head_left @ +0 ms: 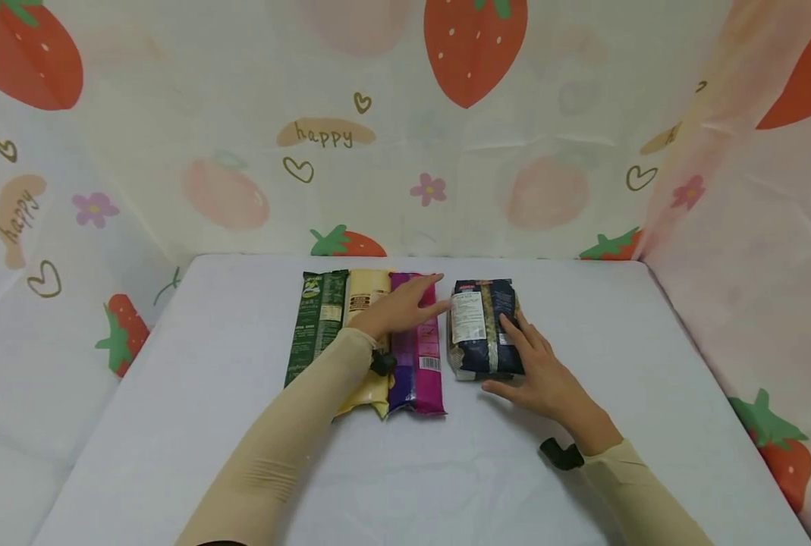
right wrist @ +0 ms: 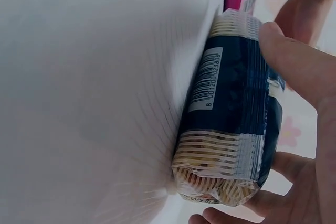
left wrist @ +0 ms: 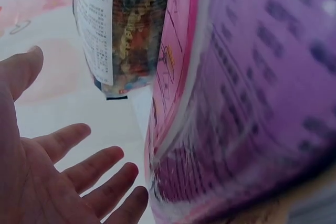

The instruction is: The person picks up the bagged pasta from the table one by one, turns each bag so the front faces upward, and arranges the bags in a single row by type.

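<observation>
A dark blue bag of pasta (head_left: pixel 469 356) with a white label lies just right of a purple and magenta packet (head_left: pixel 427 383). My right hand (head_left: pixel 545 375) is at the bag's right side, fingers reaching along its edge and thumb apart near the front. In the right wrist view the bag shows its barcode end, and the thumb overlaps its upper edge. Over the magenta packet reaches my left hand (head_left: pixel 405 305), fingers extended toward the bag and holding nothing. The left wrist view shows its spread fingers (left wrist: pixel 105 166) beside the magenta packet.
Left of the magenta packet lie a yellow packet (head_left: pixel 366 282) and a dark green one (head_left: pixel 309 334), side by side, partly covered by the left arm. They rest on a white-covered table (head_left: pixel 193 341). Strawberry-printed cloth (head_left: pixel 391 174) hangs behind and at both sides.
</observation>
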A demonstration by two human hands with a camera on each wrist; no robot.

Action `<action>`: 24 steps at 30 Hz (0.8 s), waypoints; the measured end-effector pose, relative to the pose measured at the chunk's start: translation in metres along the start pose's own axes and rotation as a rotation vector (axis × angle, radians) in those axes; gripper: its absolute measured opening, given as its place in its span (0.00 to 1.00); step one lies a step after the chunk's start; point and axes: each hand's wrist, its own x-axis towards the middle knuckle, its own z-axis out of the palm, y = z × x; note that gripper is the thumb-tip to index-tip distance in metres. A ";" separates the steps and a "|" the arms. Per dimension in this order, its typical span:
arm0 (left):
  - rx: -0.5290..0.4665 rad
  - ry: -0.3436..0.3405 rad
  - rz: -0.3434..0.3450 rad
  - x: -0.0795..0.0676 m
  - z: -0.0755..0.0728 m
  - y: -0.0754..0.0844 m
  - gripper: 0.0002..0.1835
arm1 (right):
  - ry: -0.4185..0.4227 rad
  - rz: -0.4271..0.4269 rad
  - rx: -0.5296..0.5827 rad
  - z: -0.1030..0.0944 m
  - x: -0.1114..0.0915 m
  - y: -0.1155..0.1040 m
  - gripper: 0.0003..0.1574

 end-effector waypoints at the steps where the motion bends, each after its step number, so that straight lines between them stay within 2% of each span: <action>1: -0.005 -0.004 0.001 0.002 0.001 0.000 0.44 | -0.004 0.001 0.004 0.000 0.000 0.000 0.78; 8: -0.047 -0.012 -0.003 0.012 0.006 0.004 0.43 | -0.015 0.025 0.014 0.000 0.001 -0.001 0.79; 15: -0.151 -0.069 -0.014 0.021 0.009 0.008 0.42 | -0.029 0.048 0.007 0.000 0.004 -0.005 0.82; 24: -0.170 -0.110 -0.038 0.030 0.016 0.012 0.43 | -0.043 0.059 -0.016 -0.002 0.007 -0.007 0.82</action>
